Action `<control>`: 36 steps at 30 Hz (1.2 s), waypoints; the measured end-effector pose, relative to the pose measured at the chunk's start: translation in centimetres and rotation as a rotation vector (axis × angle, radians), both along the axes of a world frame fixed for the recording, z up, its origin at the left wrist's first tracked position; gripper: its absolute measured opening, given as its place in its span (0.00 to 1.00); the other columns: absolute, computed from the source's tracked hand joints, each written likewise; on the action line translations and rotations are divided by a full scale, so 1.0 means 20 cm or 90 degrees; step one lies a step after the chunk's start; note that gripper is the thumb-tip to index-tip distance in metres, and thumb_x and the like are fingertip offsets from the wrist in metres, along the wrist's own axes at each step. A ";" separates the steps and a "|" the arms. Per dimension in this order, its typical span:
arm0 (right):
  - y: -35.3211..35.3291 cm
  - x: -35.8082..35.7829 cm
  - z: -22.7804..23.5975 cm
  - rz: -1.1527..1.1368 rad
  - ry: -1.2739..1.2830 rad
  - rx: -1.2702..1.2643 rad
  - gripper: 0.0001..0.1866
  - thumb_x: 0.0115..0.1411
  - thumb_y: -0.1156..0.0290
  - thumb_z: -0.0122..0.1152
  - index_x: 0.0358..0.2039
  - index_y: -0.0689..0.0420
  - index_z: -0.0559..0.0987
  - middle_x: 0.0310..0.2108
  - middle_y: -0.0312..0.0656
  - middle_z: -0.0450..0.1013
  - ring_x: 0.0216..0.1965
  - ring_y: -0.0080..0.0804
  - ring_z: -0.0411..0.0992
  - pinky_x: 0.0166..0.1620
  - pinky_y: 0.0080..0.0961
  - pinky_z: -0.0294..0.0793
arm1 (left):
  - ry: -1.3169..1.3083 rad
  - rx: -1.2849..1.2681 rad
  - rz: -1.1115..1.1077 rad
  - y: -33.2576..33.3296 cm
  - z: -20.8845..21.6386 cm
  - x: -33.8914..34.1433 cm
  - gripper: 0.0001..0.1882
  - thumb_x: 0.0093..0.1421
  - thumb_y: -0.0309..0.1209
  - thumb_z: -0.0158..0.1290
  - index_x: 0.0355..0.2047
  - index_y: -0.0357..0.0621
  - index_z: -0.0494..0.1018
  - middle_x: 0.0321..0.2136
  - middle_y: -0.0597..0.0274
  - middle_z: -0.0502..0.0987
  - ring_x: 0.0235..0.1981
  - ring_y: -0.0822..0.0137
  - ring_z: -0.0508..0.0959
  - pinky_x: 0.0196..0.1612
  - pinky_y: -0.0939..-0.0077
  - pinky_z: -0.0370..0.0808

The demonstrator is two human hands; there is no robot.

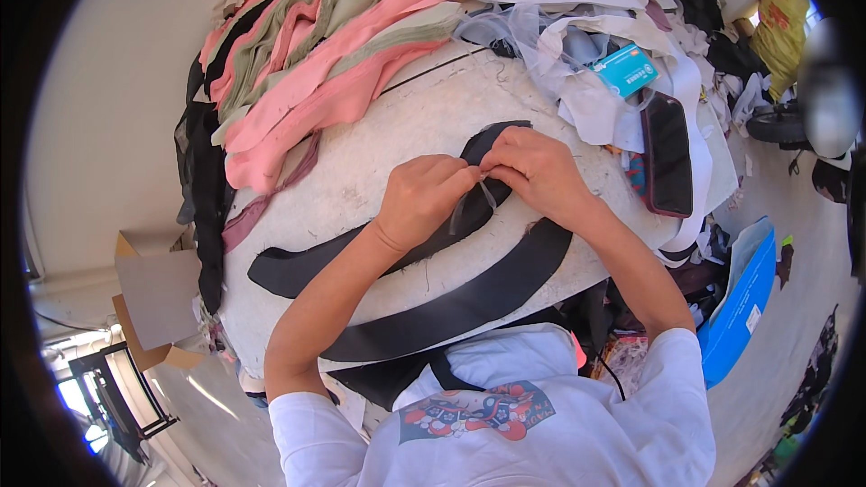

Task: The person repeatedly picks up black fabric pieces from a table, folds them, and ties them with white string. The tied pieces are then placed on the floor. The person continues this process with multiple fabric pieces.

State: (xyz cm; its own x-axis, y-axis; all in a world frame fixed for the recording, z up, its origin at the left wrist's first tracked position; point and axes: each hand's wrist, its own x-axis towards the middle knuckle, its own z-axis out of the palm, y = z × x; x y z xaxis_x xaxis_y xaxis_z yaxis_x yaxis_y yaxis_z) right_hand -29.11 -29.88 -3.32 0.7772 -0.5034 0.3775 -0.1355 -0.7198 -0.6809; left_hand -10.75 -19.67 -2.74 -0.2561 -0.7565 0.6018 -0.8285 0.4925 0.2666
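Left hand: [419,203] thumb and forefinger pinched together above the long black strip, apparently on a thin grey strand [458,216] that dangles below the fingertips.
Right hand: [538,171] also pinched, its fingertips meeting the left ones over the long black strip; exactly what they grip is too small to tell.
Long black strip: [435,242] lies on the desk [388,131] beneath both hands, partly hidden by them.
Second black strip: [451,316] curves on the wearer's side of the long black strip, a gap between them, with the left forearm crossing its left end.
Cloth pile: [338,72] pink, pale green and black lengths, beyond the long black strip to the left.
Phone: [667,155] dark, right of the long black strip.
Teal box: [624,70] beyond the long black strip to the right, among white scraps [591,113].
Strand risk: a hard tug could snap it or fray the fabric edge.
Slip risk: pulling sideways could drag the long black strip askew, since no weight shows on it.
Edge risk: a forearm brushing the second black strip could push it off the desk's near edge.
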 end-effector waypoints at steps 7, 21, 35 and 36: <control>0.01 -0.04 0.06 -0.053 0.023 -0.029 0.07 0.50 0.78 0.67 0.32 0.56 0.81 0.29 0.38 0.73 0.34 0.37 0.74 0.35 0.29 0.73 | -0.002 0.015 0.011 0.01 0.00 0.01 0.08 0.51 0.25 0.58 0.32 0.45 0.75 0.28 0.64 0.77 0.27 0.63 0.79 0.27 0.71 0.75; 0.00 -0.06 0.05 -0.035 0.065 -0.164 0.06 0.52 0.76 0.66 0.32 0.58 0.80 0.32 0.40 0.73 0.36 0.40 0.74 0.36 0.32 0.74 | -0.040 -0.005 0.002 0.01 -0.02 0.04 0.10 0.48 0.26 0.58 0.34 0.46 0.75 0.31 0.64 0.79 0.27 0.64 0.79 0.28 0.72 0.75; -0.02 -0.03 0.06 0.027 0.074 -0.098 0.10 0.51 0.78 0.65 0.36 0.56 0.80 0.32 0.40 0.72 0.36 0.39 0.73 0.36 0.32 0.74 | -0.073 -0.033 0.010 0.00 -0.01 0.03 0.10 0.47 0.26 0.57 0.33 0.45 0.76 0.32 0.64 0.78 0.27 0.65 0.77 0.31 0.74 0.74; -0.02 -0.04 0.06 0.027 0.076 -0.109 0.10 0.51 0.78 0.65 0.36 0.57 0.80 0.32 0.40 0.72 0.37 0.39 0.73 0.35 0.33 0.74 | -0.073 -0.027 0.007 0.00 -0.01 0.03 0.11 0.47 0.26 0.57 0.33 0.45 0.76 0.32 0.64 0.78 0.27 0.65 0.77 0.32 0.74 0.75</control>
State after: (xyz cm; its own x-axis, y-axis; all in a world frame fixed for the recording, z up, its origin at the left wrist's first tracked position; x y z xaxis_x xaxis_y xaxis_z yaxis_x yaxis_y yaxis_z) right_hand -29.88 -30.19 -2.21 0.8407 -0.4059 0.3583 -0.1758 -0.8305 -0.5285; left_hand -10.05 -19.67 -2.85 -0.3170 -0.7340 0.6006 -0.8579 0.4919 0.1483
